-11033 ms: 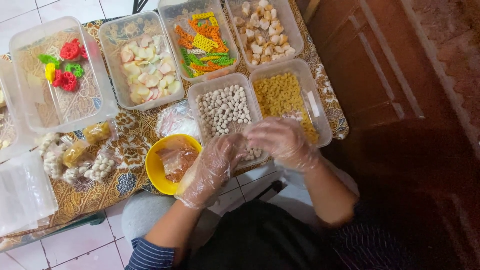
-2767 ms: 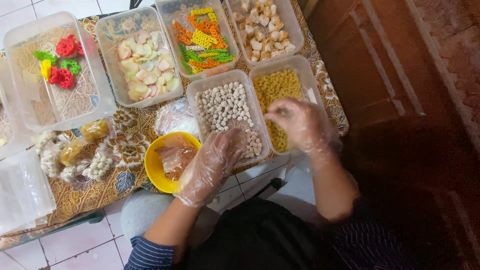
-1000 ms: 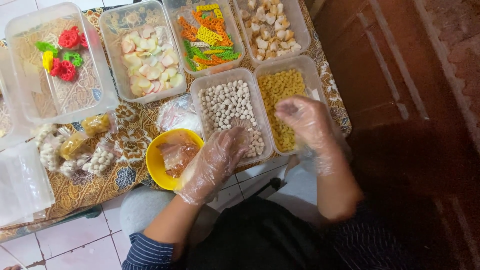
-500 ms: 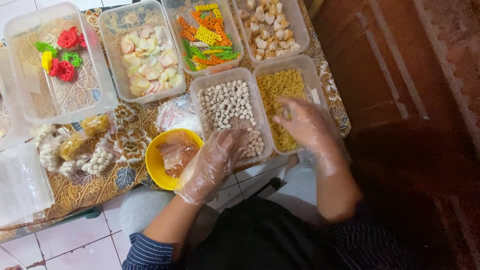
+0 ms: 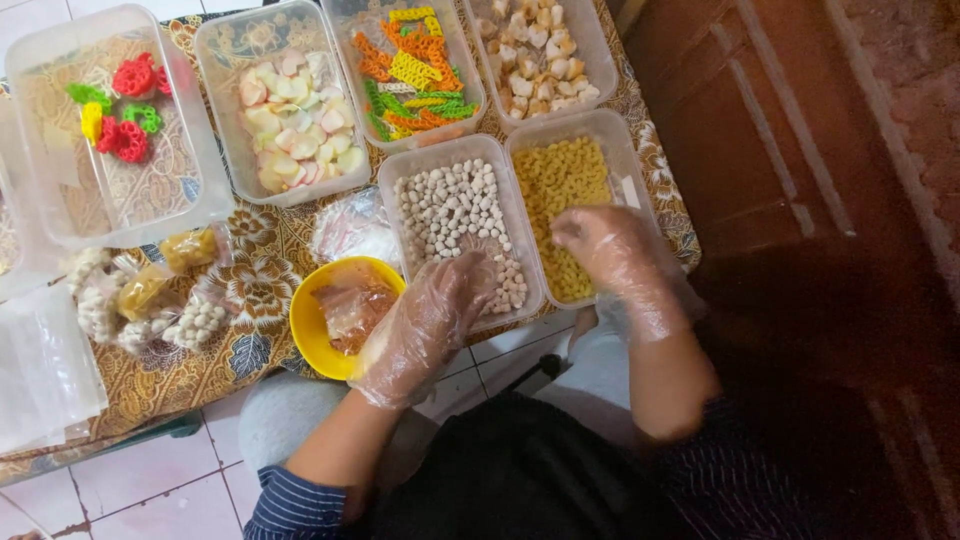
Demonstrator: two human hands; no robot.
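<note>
Both my hands wear clear plastic gloves. My right hand [image 5: 622, 262] dips into the clear tub of yellow curled crackers [image 5: 566, 175], its fingers bunched down among the pieces. My left hand [image 5: 428, 320] rests at the near edge of the tub of small white balls [image 5: 450, 205], beside a yellow bowl [image 5: 310, 325] that holds a small plastic bag with some brownish contents [image 5: 350, 305]. Whether the left hand holds anything is hidden by the glove.
On the batik cloth [image 5: 190, 375] stand more clear tubs: red, green and yellow flower crackers [image 5: 115, 110], pale slices [image 5: 295, 115], coloured wavy crackers [image 5: 410, 65], beige chunks [image 5: 535, 50]. Filled small bags [image 5: 140, 295] lie at the left, empty plastic bags [image 5: 45, 365] further left.
My right hand has stayed in the yellow cracker tub, shifting a little toward its near end. The left hand has barely moved.
</note>
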